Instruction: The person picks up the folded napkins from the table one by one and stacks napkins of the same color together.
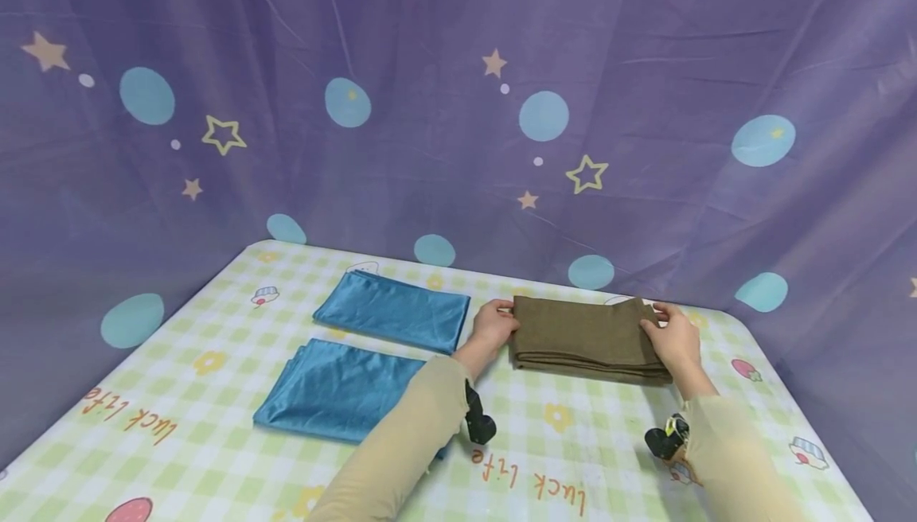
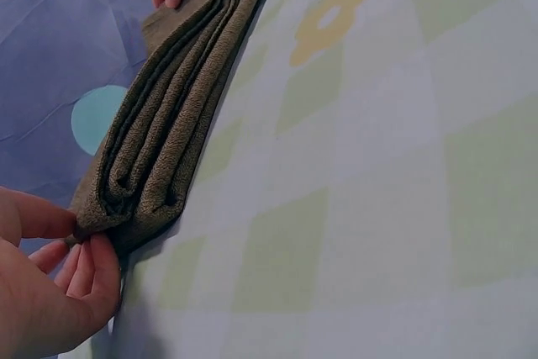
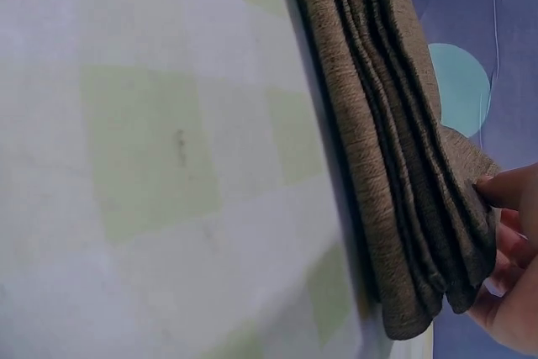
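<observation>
A brown cloth (image 1: 583, 335), folded into a flat rectangle of several layers, lies toward the back right of the table. My left hand (image 1: 491, 328) pinches its left end between thumb and fingers; the left wrist view shows the folded layers of the cloth (image 2: 168, 124) running away from that hand (image 2: 50, 283). At the opposite end, my right hand (image 1: 675, 340) pinches the far right corner, which stands slightly raised. In the right wrist view the thumb of this hand (image 3: 513, 250) presses on the cloth's top layer.
Two folded shiny blue cloths lie left of the brown one: one farther back (image 1: 394, 309), another nearer (image 1: 337, 395), partly hidden by my left sleeve. A checkered tablecloth (image 1: 215, 426) covers the table. Behind hangs a purple curtain (image 1: 430, 164) with stars and dots.
</observation>
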The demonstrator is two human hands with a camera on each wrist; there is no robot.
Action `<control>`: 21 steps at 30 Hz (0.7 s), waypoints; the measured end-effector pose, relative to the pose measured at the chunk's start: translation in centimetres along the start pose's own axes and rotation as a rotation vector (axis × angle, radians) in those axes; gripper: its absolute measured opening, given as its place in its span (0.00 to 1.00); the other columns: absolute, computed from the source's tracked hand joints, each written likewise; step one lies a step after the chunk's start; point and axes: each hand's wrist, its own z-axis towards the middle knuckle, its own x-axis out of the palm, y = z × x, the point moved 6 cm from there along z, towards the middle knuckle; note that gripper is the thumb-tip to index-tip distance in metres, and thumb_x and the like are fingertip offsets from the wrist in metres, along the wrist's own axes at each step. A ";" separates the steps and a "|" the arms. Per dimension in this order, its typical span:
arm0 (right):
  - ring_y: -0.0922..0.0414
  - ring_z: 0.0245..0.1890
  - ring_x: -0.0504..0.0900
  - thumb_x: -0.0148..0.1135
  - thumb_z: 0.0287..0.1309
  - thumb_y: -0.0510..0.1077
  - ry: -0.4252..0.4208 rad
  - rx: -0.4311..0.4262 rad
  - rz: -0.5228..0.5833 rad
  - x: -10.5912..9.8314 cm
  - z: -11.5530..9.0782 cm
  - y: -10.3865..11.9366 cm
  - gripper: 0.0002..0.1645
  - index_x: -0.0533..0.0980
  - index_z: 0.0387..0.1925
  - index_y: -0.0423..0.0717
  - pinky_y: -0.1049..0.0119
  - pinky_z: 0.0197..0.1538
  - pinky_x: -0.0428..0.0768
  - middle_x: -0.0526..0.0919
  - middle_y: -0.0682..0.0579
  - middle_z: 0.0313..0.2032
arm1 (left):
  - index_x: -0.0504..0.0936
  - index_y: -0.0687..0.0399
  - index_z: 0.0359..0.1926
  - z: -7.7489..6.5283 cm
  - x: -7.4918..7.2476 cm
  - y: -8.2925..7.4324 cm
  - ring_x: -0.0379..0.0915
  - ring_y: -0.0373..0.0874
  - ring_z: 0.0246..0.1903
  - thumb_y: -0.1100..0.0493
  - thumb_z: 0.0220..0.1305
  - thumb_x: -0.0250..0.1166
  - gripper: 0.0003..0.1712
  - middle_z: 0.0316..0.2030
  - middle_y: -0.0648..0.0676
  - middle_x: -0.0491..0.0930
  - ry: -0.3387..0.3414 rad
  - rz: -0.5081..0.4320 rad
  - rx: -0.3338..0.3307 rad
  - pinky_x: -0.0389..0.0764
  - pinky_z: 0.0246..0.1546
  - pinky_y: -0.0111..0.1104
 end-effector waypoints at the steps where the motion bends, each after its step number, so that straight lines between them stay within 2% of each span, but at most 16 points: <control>1: 0.36 0.48 0.73 0.56 0.56 0.41 0.001 -0.005 0.003 0.0 -0.1 -0.1 0.26 0.67 0.55 0.31 0.46 0.52 0.67 0.75 0.31 0.48 | 0.76 0.60 0.50 -1.0 -0.3 -0.9 0.72 0.46 0.27 0.75 0.49 0.57 0.24 0.34 0.59 0.75 -0.003 0.005 -0.023 0.76 0.24 0.35; 6: 0.36 0.49 0.73 0.56 0.56 0.40 0.029 0.001 0.006 0.5 -0.4 -0.7 0.27 0.66 0.55 0.31 0.46 0.53 0.66 0.74 0.30 0.49 | 0.75 0.63 0.51 -2.5 -0.6 -2.0 0.69 0.42 0.24 0.76 0.50 0.56 0.23 0.32 0.57 0.74 -0.006 0.013 -0.004 0.74 0.22 0.29; 21: 0.34 0.50 0.70 0.53 0.56 0.40 0.146 0.041 -0.026 2.0 -0.8 -1.8 0.29 0.61 0.56 0.27 0.45 0.54 0.65 0.70 0.28 0.51 | 0.75 0.61 0.52 -2.7 -0.6 -2.0 0.67 0.40 0.25 0.77 0.48 0.56 0.27 0.36 0.59 0.75 0.026 -0.006 -0.011 0.71 0.20 0.27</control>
